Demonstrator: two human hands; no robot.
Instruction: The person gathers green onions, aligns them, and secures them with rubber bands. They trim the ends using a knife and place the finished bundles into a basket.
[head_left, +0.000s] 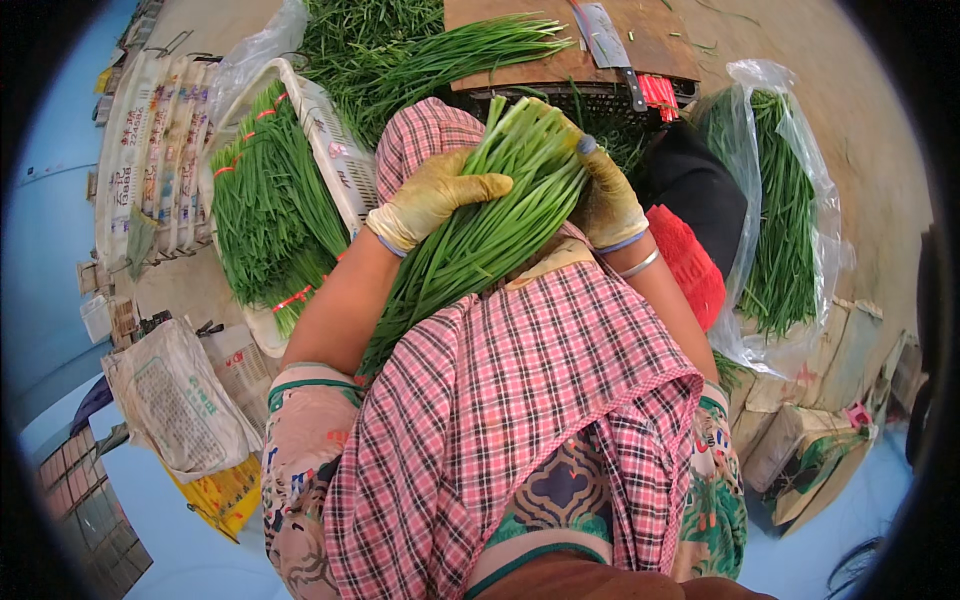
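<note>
My left hand (442, 196), in a stained yellowish glove, grips one side of a thick bunch of green garlic chives (491, 217), thumb across the stalks. Gloved as well, my right hand (609, 187) holds the other side near the pale cut ends, with a grey band around one finger. The leaves slant down over my lap, above a pink checked apron (555, 322). More loose chives (480, 52) lie partly on a wooden board (510, 15) ahead. A cleaver (604, 41) rests there, its black handle over the edge, beside a pack of red ties (658, 96).
At left, a white plastic basket (319, 120) holds chive bundles (277, 217) tied in red. Stacked white baskets (157, 150) stand beyond it. Chives (780, 210) lie in clear plastic at right. A woven sack (184, 397) and cardboard boxes (810, 450) sit nearer me.
</note>
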